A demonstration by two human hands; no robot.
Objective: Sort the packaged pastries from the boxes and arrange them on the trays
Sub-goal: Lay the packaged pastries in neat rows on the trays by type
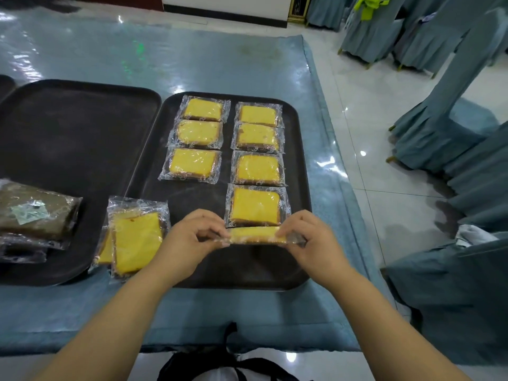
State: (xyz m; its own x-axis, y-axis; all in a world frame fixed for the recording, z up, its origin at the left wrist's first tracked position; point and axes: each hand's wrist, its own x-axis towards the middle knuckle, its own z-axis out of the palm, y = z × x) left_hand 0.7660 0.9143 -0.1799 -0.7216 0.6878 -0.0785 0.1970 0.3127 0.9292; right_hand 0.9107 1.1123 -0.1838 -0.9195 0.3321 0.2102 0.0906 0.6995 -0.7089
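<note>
Both hands pinching wrapped cake slice [254, 235] | left hand [189, 240], right hand [310, 240] clamping ends | long axis lying crosswise, just nearside of 4th slice [255, 206], right column

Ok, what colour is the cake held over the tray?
The cake is yellow; the head view, the only one, shows it.

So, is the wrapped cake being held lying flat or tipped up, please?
Tipped on edge: the wrapped cake shows only its narrow side, pinched at its ends by the left hand and right hand.
</note>
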